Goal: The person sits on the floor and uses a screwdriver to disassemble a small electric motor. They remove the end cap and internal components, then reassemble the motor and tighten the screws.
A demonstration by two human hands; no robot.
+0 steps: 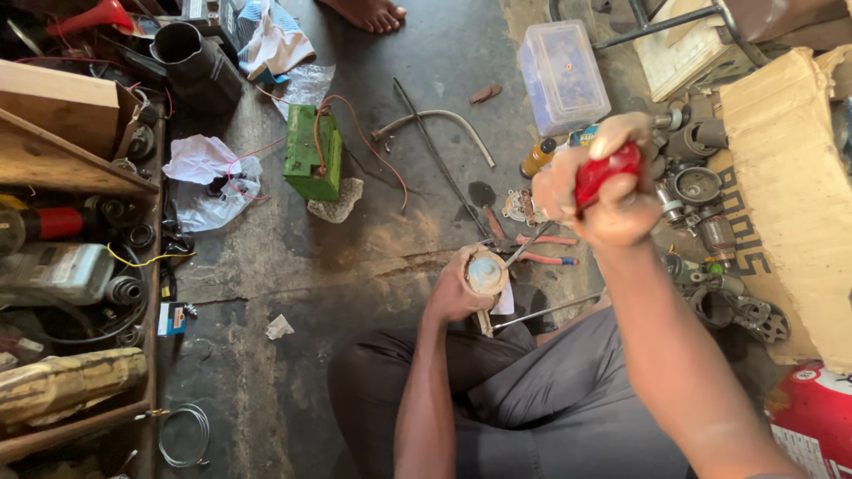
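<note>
The left hand (454, 288) is reaching down from a bent elbow, fingers curling closed around what it is gripping, with the forearm running up from the lap. The right hand (596, 184) is rising closer to the camera in a tight fist, knuckles outward, its forearm extending diagonally toward the lower right.

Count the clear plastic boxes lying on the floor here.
1: a clear plastic box with a lid lies on the floor at the top, beyond the right hand. Others may be hidden in clutter.
</note>
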